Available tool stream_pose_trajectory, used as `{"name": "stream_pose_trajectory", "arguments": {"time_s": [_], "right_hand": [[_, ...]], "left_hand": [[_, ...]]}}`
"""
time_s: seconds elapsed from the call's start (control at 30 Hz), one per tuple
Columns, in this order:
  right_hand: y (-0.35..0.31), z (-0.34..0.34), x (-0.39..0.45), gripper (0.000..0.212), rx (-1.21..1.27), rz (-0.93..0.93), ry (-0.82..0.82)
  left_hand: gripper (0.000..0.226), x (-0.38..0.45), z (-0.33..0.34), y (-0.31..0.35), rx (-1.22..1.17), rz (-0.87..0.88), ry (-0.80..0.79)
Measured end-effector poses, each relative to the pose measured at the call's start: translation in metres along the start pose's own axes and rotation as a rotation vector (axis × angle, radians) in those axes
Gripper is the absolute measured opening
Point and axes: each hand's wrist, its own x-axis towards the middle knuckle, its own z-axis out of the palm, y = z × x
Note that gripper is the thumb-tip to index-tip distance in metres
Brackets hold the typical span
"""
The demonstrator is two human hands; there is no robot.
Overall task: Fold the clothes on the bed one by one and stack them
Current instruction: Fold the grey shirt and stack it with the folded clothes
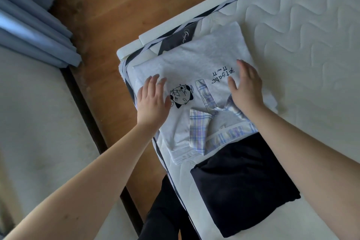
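A folded white T-shirt (194, 60) with a cartoon print, black lettering and a plaid collar lies at the corner of the mattress (302, 48). My left hand (153, 101) lies flat with straight fingers on its left side, beside the cartoon. My right hand (246, 87) lies flat on its right side, over the lettering and the collar. A folded black garment (243, 187) lies on the mattress just nearer to me, touching the shirt's collar edge.
The quilted white mattress stretches away to the right. Its dark-taped edge (132, 60) runs along the left, with wooden floor (120, 6) beyond. Blue curtains (33, 31) hang at the upper left. A pale surface (39, 122) fills the left side.
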Motion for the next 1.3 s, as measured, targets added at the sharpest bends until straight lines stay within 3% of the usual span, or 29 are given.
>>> {"name": "stream_pose_trajectory", "arguments": {"time_s": [0.13, 0.3, 0.43, 0.6, 1.1, 1.3], "right_hand": [[-0.038, 0.029, 0.023, 0.055, -0.049, -0.147, -0.051], [-0.073, 0.071, 0.057, 0.057, -0.160, -0.286, -0.070], [-0.072, 0.100, 0.069, 0.063, -0.355, -0.300, -0.197], [-0.053, 0.099, 0.080, 0.063, -0.426, -0.355, -0.154], [-0.015, 0.066, 0.122, 0.083, -0.272, 0.185, -0.071], [0.002, 0.053, 0.110, 0.081, -0.273, 0.143, -0.201]], "left_hand": [[0.065, 0.048, 0.010, -0.014, 0.195, 0.103, -0.107], [0.062, 0.077, 0.028, -0.027, 0.202, 0.167, -0.093], [0.063, 0.077, 0.040, -0.038, 0.229, 0.205, -0.132], [0.063, 0.079, 0.049, -0.046, 0.203, 0.163, -0.185], [0.061, 0.086, 0.056, -0.051, 0.213, 0.127, -0.262], [0.061, 0.082, 0.056, -0.050, 0.194, 0.104, -0.215]]}}
